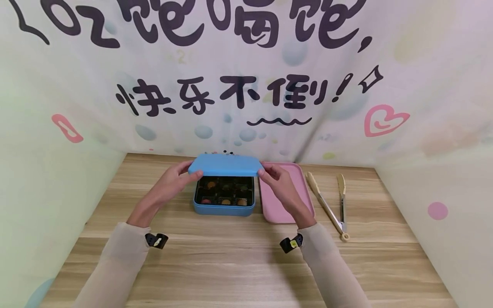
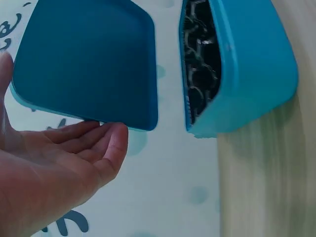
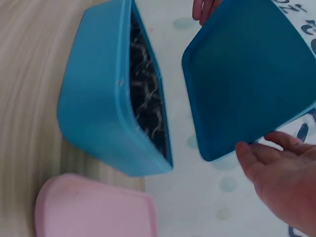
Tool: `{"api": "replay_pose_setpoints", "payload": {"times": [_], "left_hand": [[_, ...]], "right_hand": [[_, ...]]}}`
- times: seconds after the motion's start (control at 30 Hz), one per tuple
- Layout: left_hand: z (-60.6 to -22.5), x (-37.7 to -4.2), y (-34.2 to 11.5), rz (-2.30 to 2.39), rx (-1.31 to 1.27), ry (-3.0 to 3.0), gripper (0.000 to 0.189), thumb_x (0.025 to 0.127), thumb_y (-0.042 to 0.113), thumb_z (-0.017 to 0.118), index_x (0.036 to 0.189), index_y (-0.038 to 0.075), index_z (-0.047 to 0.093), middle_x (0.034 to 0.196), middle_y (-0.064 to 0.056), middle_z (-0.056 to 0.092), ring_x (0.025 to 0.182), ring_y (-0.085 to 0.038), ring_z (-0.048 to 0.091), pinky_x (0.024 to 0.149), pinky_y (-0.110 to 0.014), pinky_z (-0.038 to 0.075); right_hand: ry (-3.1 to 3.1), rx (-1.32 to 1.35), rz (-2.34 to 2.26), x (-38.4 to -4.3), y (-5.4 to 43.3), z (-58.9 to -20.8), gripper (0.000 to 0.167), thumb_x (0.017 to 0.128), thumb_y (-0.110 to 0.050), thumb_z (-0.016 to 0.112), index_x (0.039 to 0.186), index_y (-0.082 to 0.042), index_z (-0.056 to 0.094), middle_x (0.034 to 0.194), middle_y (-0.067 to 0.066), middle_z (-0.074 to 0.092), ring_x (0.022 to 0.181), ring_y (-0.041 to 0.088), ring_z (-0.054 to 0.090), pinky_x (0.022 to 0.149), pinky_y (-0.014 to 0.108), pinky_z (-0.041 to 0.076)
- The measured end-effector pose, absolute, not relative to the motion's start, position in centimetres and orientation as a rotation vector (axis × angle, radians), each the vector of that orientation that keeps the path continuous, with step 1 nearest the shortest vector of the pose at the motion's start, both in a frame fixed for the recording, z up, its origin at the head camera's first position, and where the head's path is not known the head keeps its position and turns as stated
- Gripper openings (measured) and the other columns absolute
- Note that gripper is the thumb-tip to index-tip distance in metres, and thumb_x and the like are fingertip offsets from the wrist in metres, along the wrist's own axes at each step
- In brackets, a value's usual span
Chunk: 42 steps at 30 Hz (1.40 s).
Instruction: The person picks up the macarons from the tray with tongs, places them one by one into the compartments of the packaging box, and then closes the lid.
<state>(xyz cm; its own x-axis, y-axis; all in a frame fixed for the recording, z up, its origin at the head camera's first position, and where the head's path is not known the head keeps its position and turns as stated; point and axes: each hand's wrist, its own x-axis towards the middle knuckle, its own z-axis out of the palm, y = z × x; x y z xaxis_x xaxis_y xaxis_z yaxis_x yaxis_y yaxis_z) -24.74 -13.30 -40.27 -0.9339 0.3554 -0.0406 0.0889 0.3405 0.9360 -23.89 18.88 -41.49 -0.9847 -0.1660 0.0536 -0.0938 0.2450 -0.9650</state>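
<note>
A blue lid (image 1: 226,165) hangs tilted above a blue box (image 1: 224,209), apart from it. My left hand (image 1: 174,182) grips the lid's left edge, thumb at the front corner; the left wrist view shows that hand (image 2: 74,163) at the lid's rim. At the right edge, my right hand (image 1: 280,183) holds the lid between thumb and fingers. Inside the box, a dark divided insert (image 1: 215,194) carries several small round pieces, brown and reddish; their kind is too small to tell. The lid covers the box's back part in the head view.
A pink tray (image 1: 283,209) lies right of the box, partly under my right forearm. Farther right rest tongs (image 1: 327,207) with beige tips, spread apart. A printed cloth wall (image 1: 231,128) stands close behind the box, on a wooden table (image 1: 223,265).
</note>
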Motion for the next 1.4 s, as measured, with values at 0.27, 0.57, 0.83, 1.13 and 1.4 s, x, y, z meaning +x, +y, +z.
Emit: {"api": "replay_pose_setpoints", "payload": {"times": [0.27, 0.57, 0.83, 1.13, 1.4], "left_hand": [[-42.8, -26.0, -12.6, 1.612, 0.438, 2.335, 0.085, 0.093, 0.03, 0.072, 0.157, 0.004, 0.024, 0.155, -0.024, 0.034, 0.139, -0.043, 0.039, 0.106, -0.055, 0.045], [-44.6, -27.3, -12.8, 1.592, 0.433, 2.313, 0.089, 0.093, 0.029, 0.072, 0.159, 0.005, 0.017, 0.158, -0.023, 0.027, 0.144, -0.043, 0.029, 0.111, -0.059, 0.038], [-45.8, -28.3, -13.3, 1.581, 0.449, 2.3, 0.086, 0.095, 0.031, 0.069, 0.159, 0.006, 0.017, 0.16, -0.023, 0.025, 0.146, -0.043, 0.024, 0.113, -0.061, 0.033], [-47.1, -28.4, -13.3, 1.526, 0.423, 2.306, 0.091, 0.096, 0.034, 0.067, 0.16, 0.007, 0.009, 0.162, -0.024, 0.019, 0.147, -0.043, 0.021, 0.112, -0.06, 0.035], [-47.1, -27.9, -13.2, 1.516, 0.427, 2.313, 0.093, 0.095, 0.036, 0.067, 0.161, 0.01, 0.007, 0.163, -0.023, 0.016, 0.148, -0.044, 0.019, 0.114, -0.063, 0.029]], "right_hand": [[2.289, -0.421, -1.961, -25.2, 19.3, -44.4, 0.054, 0.101, -0.022, 0.058, 0.146, 0.001, 0.041, 0.148, 0.019, 0.045, 0.141, 0.031, 0.039, 0.117, 0.051, 0.033], [2.267, -0.375, -1.948, -25.6, 18.7, -46.6, 0.058, 0.101, -0.022, 0.058, 0.149, -0.001, 0.036, 0.155, 0.017, 0.037, 0.147, 0.028, 0.031, 0.119, 0.049, 0.031], [2.315, -0.373, -1.891, -26.4, 18.3, -47.9, 0.059, 0.101, -0.026, 0.06, 0.149, -0.002, 0.035, 0.159, 0.012, 0.031, 0.147, 0.027, 0.031, 0.119, 0.045, 0.031], [2.324, -0.346, -1.852, -26.5, 18.3, -48.4, 0.066, 0.099, -0.028, 0.062, 0.151, -0.001, 0.032, 0.163, 0.009, 0.024, 0.149, 0.027, 0.027, 0.12, 0.044, 0.029], [2.337, -0.371, -1.83, -26.2, 18.5, -48.7, 0.062, 0.099, -0.028, 0.062, 0.15, -0.006, 0.037, 0.16, 0.007, 0.031, 0.146, 0.024, 0.034, 0.118, 0.043, 0.033]]}}
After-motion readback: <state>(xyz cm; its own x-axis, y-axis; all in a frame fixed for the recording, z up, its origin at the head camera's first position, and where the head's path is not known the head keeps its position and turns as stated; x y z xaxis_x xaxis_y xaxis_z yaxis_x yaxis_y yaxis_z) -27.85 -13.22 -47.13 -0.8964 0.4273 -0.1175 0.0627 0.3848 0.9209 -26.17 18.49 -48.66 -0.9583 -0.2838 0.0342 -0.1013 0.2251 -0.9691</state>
